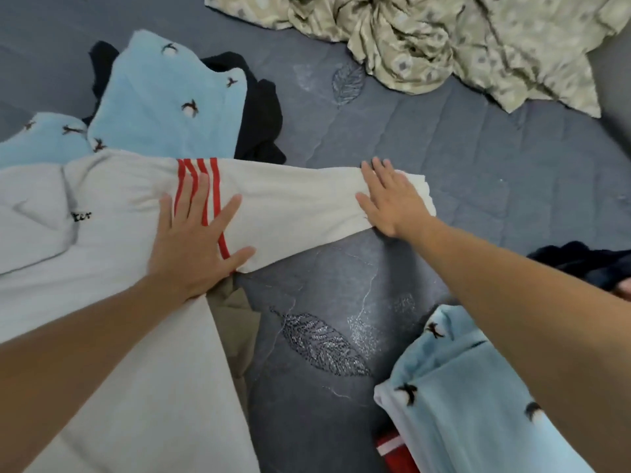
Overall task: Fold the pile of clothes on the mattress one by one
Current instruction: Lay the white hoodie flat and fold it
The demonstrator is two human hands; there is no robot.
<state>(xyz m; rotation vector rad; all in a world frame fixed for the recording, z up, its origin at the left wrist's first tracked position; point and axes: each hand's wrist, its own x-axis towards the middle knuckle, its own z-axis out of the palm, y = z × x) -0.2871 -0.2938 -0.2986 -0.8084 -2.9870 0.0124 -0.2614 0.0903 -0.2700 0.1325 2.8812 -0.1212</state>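
A white sweatshirt (112, 254) with red stripes lies spread over the left of the grey mattress (461, 158), one sleeve stretched out to the right. My left hand (194, 240) presses flat on the sleeve where the stripes run, fingers spread. My right hand (392, 199) lies flat on the cuff end of that sleeve, fingers straight. Behind the sweatshirt sits a light blue fleece garment (164, 100) with small dark bird prints, on top of a dark navy garment (263, 110).
A crumpled beige patterned sheet (444, 39) lies at the back right. Another light blue fleece piece (461, 404) lies at the front right under my right forearm, with a red item (392, 448) beside it. A dark garment (580, 264) is at the right edge. An olive cloth (235, 322) peeks from under the sweatshirt.
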